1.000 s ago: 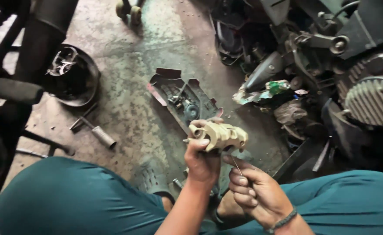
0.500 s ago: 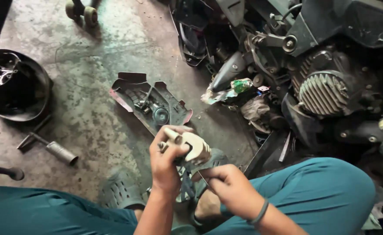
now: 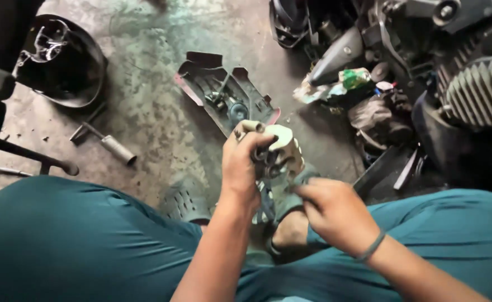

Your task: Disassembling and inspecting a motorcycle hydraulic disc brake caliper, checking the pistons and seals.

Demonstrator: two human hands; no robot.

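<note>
- The left hand [image 3: 241,168] holds a cream-coloured mechanical part [image 3: 282,150] above the concrete floor [image 3: 145,117], over the person's lap.
- The left fingers are wrapped shut around the part's near side; the thumb presses across its top. The part projects to the right of and slightly above the palm, with its dark fittings facing the person.
- The right hand [image 3: 332,211] sits just below and to the right of the part, fingers bunched together. Its fingertips meet the part's lower edge; whether they pinch a small tool or fastener cannot be told.
- A band [image 3: 370,246] circles the right wrist.
- Both legs in teal trousers [image 3: 78,240] frame the hands; a foot in a sandal [image 3: 291,237] rests directly beneath the part.
- A dark plastic cover panel [image 3: 223,95] lies flat on the floor just beyond the part, holding small loose metal pieces in its hollow.
- A metal tool with a cylindrical head [image 3: 114,148] lies on the floor to the left, well apart from the hands.
- A round black housing [image 3: 61,61] rests near the floor's upper left corner.
- A finned engine [image 3: 478,92] occupies the upper right, with rags and crumpled wrappers [image 3: 352,84] between it and the cover panel.
</note>
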